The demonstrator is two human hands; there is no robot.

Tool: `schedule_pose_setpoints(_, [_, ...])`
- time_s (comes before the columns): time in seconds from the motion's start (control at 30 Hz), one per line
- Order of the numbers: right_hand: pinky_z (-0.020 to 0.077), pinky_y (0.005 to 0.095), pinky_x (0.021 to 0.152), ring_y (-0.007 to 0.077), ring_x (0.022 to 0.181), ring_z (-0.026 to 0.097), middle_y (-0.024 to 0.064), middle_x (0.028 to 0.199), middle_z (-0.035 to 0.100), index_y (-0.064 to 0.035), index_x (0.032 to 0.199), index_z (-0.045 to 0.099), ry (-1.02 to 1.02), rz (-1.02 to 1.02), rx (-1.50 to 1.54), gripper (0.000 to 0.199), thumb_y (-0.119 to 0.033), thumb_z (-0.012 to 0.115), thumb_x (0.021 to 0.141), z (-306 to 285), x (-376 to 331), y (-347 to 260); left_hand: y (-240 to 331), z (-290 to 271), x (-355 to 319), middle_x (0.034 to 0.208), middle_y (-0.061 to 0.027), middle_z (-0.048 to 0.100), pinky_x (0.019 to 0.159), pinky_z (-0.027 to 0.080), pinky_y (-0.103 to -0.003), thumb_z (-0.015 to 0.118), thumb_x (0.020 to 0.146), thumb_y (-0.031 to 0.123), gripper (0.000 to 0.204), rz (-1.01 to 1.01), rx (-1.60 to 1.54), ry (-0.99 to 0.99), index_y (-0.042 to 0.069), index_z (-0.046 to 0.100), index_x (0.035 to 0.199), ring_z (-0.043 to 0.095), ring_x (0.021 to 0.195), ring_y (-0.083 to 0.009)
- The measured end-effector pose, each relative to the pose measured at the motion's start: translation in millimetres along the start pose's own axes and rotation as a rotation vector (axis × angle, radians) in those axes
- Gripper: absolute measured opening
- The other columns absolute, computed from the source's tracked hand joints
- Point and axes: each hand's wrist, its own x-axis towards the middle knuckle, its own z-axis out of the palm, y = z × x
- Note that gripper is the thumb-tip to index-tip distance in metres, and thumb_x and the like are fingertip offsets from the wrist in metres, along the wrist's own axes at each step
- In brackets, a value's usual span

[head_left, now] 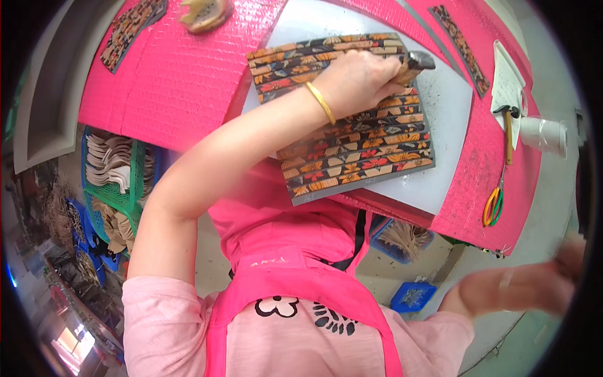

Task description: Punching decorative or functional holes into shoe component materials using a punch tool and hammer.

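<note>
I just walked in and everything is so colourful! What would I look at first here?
First, the bright pink table cover filling the top of the picture. In the middle lies a mat of flowery orange and black strips, and the left hand, with a gold bangle on its wrist, presses a metal-headed tool onto it. Scissors with yellow and green handles lie at the table's right edge.

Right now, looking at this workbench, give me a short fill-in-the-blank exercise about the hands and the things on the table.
1. The left hand rests on a stack of flower-patterned ____.
2. That hand grips a tool and wears a ____ bangle on its wrist.
3. The table is covered in ____ sheeting.
4. The scissors lie near the table's ____ edge.

Missing words: strips; gold; pink; right
</note>
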Motion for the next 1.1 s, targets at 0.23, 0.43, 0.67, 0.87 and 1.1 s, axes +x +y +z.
schedule_pose_setpoints(0.23, [0.0400, 0.0223, 0.061, 0.0120, 0.063, 0.044, 0.0116, 0.088, 0.057, -0.0063, 0.126, 0.043, -0.356, 0.505, -0.148, 0.047, 0.001, 0.049, 0.080, 23, -53, -6, 5, -3, 1, 0.062, -0.0092, 0.055, 0.052, 0.046, -0.034, 0.063, 0.075, 0.019, 0.023, 0.008, 0.070, -0.041, 0.005, 0.045, 0.070, 0.057, 0.060, -0.0266])
schedule_pose_setpoints(0.43, [0.0390, 0.0251, 0.055, 0.0154, 0.054, 0.046, 0.0181, 0.076, 0.055, -0.0104, 0.126, 0.043, -0.490, 0.658, -0.104, 0.048, -0.001, 0.050, 0.079, 82, -75, 5, -1, -14, 3, 0.067, -0.0108, 0.058, 0.053, 0.047, -0.031, 0.062, 0.078, 0.019, 0.021, -0.109, -0.051, -0.029, 0.001, 0.053, 0.081, 0.058, 0.057, -0.0218])
schedule_pose_setpoints(0.67, [0.0385, 0.0271, 0.052, 0.0163, 0.051, 0.043, 0.0170, 0.074, 0.055, -0.0095, 0.126, 0.042, -0.519, 0.647, -0.061, 0.049, -0.002, 0.050, 0.079, 75, -98, 28, 12, -20, 1, 0.072, -0.0090, 0.062, 0.056, 0.047, -0.024, 0.064, 0.079, 0.018, 0.025, -0.344, -0.388, -0.003, -0.005, 0.059, 0.087, 0.059, 0.062, -0.0135])
schedule_pose_setpoints(0.87, [0.0359, 0.0258, 0.050, 0.0138, 0.052, 0.039, 0.0143, 0.075, 0.054, -0.0093, 0.126, 0.042, -0.506, 0.669, -0.030, 0.048, -0.006, 0.050, 0.079, 83, -87, 24, 8, -8, 1, 0.061, -0.0121, 0.057, 0.050, 0.044, -0.029, 0.067, 0.075, 0.019, 0.023, -0.230, -0.182, -0.026, -0.002, 0.059, 0.081, 0.056, 0.051, -0.0194])
schedule_pose_setpoints(1.1, [0.0384, 0.0250, 0.053, 0.0133, 0.053, 0.041, 0.0123, 0.079, 0.057, -0.0093, 0.127, 0.042, -0.484, 0.646, -0.098, 0.048, -0.006, 0.051, 0.079, 71, -112, 40, 3, -6, 2, 0.059, -0.0129, 0.054, 0.049, 0.044, -0.031, 0.066, 0.075, 0.019, 0.021, -0.074, -0.089, -0.064, 0.001, 0.056, 0.079, 0.055, 0.052, -0.0254])
